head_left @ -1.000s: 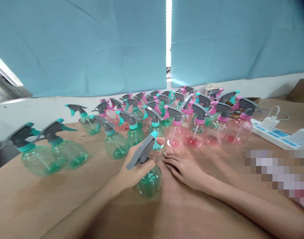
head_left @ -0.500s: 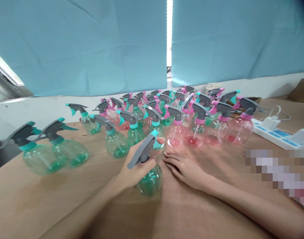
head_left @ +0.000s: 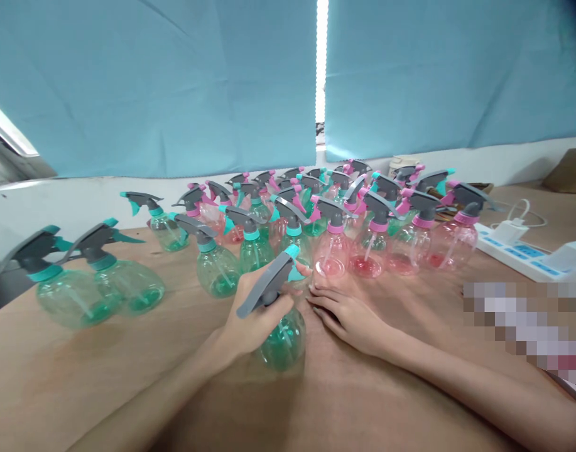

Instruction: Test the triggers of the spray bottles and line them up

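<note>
My left hand is wrapped round the neck of a green spray bottle with a grey trigger head and teal nozzle, which stands on the wooden table. My index finger lies along the nozzle tip. Just right of the bottle, my right hand rests flat on the table with its fingers stretched out, holding nothing. Its fingertips point toward a pink spray bottle in the nearest row.
Several green and pink spray bottles crowd the table's far middle. Two green bottles stand apart at the left. A white power strip with a plugged charger lies at the right. Blue curtains hang behind.
The view has shifted slightly; my hands and the held bottle stay almost where they were.
</note>
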The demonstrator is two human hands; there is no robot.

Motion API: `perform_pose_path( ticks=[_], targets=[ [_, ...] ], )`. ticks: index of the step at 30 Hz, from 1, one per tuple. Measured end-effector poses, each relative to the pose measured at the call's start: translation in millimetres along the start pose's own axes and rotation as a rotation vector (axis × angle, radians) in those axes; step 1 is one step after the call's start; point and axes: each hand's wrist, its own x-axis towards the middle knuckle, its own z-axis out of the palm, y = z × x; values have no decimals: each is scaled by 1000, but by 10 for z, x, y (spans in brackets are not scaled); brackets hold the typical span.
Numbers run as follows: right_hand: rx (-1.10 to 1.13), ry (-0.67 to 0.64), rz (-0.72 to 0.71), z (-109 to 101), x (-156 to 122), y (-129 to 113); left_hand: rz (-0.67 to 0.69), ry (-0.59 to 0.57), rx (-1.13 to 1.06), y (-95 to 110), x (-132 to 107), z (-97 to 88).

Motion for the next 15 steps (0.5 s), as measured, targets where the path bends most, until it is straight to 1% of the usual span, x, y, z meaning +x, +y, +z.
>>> perform_pose_path(
  ticks=[3, 8, 15],
  targets=[
    [8, 10, -1, 3, -1, 6, 4, 3, 3, -25, -7, 12],
    [7, 7, 6, 10, -1, 11, -4, 44, -39, -42, 11, 22],
    [1, -5, 2, 4, 2, 9, -8, 32, -37, -15, 9, 2]
  ],
)
